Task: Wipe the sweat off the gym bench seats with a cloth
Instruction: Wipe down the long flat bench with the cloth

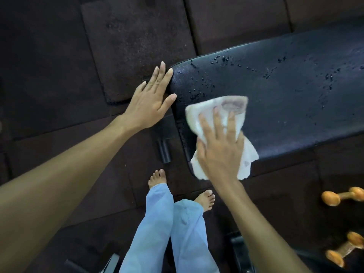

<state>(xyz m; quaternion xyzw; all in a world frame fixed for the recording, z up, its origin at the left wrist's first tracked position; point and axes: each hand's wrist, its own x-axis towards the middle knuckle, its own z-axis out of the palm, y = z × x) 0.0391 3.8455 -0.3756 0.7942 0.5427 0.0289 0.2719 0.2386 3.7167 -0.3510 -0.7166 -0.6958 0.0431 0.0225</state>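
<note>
My right hand, fingers flat and spread, presses a white cloth onto the black worktop, whose long axis runs 9 to 3 o'clock, while my open left hand steadies its 9 o'clock end; firm overlapping strokes should go toward the droplets at 12 o'clock.

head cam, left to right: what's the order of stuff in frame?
left hand, flat at the end of the bench seat → cloth pressed under the right hand → orange dumbbells on the floor. The seat spans too much of the width to rank.
</note>
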